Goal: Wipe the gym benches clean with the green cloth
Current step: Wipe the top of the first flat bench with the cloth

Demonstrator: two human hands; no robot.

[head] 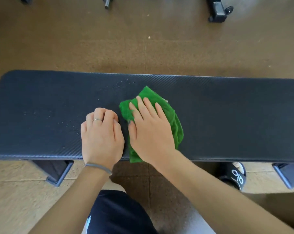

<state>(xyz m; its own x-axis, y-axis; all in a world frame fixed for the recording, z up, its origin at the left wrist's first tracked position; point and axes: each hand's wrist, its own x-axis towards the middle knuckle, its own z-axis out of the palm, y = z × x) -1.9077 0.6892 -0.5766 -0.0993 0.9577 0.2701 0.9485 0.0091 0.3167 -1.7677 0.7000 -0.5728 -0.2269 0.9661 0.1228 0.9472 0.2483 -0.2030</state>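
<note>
A long black padded gym bench (227,119) runs across the view from left to right. A crumpled green cloth (169,112) lies on its middle, reaching the near edge. My right hand (149,129) presses flat on the cloth, fingers spread over it. My left hand (100,135) rests on the bench just left of the cloth, fingers curled under with nothing in them; it wears a ring and a grey wristband. Small pale specks (65,122) dot the pad to the left of my hands, and more sit near the far edge.
The bench's metal feet (58,173) stand on the brown rubber floor below the near edge, left and right. A black slide sandal (235,174) is at the right. Black equipment bases (217,10) stand on the floor beyond the bench.
</note>
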